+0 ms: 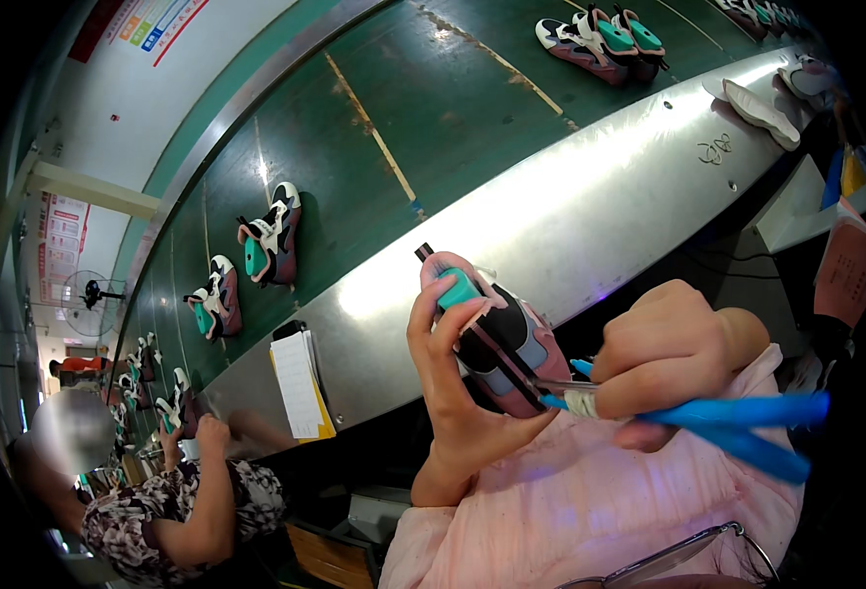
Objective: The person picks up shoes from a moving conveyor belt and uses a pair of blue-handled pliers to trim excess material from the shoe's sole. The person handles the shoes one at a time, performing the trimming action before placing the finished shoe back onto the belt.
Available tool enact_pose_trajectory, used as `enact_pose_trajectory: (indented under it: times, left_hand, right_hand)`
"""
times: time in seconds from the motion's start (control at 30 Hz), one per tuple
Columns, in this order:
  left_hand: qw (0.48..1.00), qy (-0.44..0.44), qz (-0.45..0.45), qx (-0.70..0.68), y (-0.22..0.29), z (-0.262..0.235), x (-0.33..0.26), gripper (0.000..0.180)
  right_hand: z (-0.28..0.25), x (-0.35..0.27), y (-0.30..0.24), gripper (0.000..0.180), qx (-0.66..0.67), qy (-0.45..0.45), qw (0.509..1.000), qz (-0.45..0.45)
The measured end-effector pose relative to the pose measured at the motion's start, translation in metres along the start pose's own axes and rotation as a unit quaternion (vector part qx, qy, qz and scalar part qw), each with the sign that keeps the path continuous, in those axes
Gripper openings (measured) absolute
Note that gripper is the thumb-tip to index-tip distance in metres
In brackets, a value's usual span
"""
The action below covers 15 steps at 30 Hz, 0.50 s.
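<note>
The left hand (453,378) is clamped around a pink, black and grey sneaker with a teal tongue (492,329), thumb on one side and fingers wrapped over the other. The shoe is held in the air just in front of the person's chest, toe end pointing up and away, below the near edge of the shiny metal table (570,211).

The right hand (664,353) is closed on a pair of blue-handled scissors (708,417), with the handles projecting out to the right. The metal blades meet the lower side of the sneaker; whether they are cutting a thread cannot be made out (the contact area is small and partly hidden by the fingers).

Beyond the table runs a dark green conveyor belt (433,108) carrying several matching sneakers (271,236), spaced well apart. A clipboard of white papers (297,383) leans against the table edge. At lower left, another person in a patterned dress (173,515) sits with a hand raised to the belt.
</note>
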<state>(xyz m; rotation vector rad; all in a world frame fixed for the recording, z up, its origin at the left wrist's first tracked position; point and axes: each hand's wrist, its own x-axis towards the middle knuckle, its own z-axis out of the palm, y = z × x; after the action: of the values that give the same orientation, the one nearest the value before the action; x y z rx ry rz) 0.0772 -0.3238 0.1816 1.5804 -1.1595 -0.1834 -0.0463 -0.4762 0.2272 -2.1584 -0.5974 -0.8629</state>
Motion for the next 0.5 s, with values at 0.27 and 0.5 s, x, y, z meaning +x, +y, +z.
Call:
enact_pose_trajectory:
  times: [0.27,0.5]
  left_hand:
    - [0.967,-0.046,0.234,0.095,-0.046,0.006,-0.026,0.07]
    - [0.892,-0.059,0.414,0.172,-0.166,0.03,-0.097,0.04]
  right_hand:
    - [0.023,-0.077,0.021,0.029,0.1,0.445,0.843,0.285]
    - [0.063,-0.134,0.045,0.027,0.165,0.516,0.714,0.443]
